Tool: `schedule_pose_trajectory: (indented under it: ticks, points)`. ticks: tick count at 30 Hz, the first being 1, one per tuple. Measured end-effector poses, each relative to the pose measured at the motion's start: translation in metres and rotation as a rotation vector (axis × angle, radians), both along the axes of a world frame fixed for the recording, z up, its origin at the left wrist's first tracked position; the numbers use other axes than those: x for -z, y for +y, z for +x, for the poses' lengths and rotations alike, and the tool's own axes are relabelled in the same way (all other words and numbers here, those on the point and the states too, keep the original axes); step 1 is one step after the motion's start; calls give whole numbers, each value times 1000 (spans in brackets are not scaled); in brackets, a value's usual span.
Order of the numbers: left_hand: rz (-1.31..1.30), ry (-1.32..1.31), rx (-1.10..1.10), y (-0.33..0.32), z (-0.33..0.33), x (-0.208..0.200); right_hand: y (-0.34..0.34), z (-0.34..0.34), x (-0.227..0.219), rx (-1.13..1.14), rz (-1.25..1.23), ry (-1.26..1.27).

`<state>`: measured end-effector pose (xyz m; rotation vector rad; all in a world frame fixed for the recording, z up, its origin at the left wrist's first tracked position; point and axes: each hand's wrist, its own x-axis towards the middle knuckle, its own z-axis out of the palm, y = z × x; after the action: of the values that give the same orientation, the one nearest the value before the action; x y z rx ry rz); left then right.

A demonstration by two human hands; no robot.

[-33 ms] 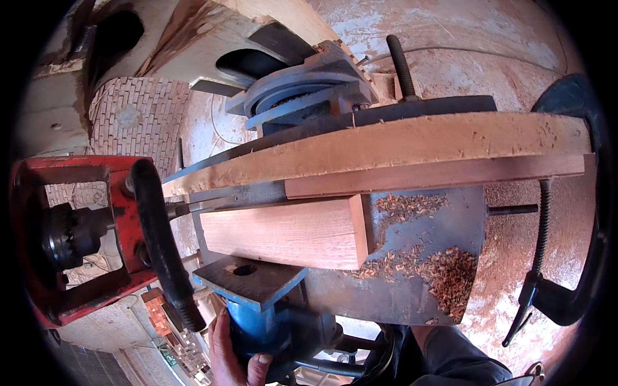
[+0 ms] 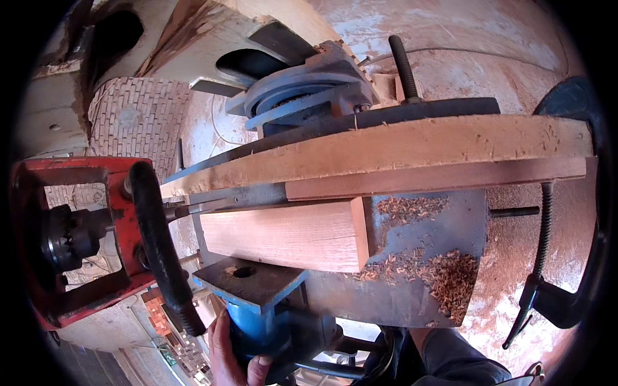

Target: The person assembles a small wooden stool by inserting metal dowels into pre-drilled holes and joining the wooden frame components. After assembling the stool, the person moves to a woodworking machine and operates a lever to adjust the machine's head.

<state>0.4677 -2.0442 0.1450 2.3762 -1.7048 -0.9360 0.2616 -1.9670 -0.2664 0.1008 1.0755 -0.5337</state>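
My left hand (image 2: pixel 238 357) is wrapped round the blue cylindrical clamp body (image 2: pixel 251 328), thumb on its right side and fingers on its left. The clamp's flat metal plate (image 2: pixel 254 283), with a round hole, sits at the near side of a pale wooden block (image 2: pixel 283 238). This block lies on the metal machine table (image 2: pixel 386 302). A slim bit (image 2: pixel 199 207) points from the red machine head (image 2: pixel 132 219) toward the block's left end. At the lower right a bare bit of limb and a dark sleeve or trouser leg (image 2: pixel 460 354) show; my right hand is out of sight.
Behind the block runs a long wooden board (image 2: pixel 386 148), with a reddish strip (image 2: pixel 444 177) below it. A black screw clamp (image 2: pixel 566 296) grips their right end. Wood chips (image 2: pixel 454 280) lie on the table. A toothed chuck (image 2: pixel 67 238) and black handle (image 2: pixel 161 244) are at left.
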Motion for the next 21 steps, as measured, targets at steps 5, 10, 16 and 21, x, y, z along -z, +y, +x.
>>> schedule_pose_trajectory:
  ticks: [5,10,16,21]
  points:
    - [49,-105,47,-6,-4,-6,9,2,-4,3,12,-12]
    - [-5,-27,0,-4,-3,-2,8,-2,-5,0,10,-5]
    - [-6,-75,35,-7,-1,-3,1,-8,-2,18,8,19]
    - [-16,-45,21,-6,-2,-4,-12,-7,1,18,5,14]
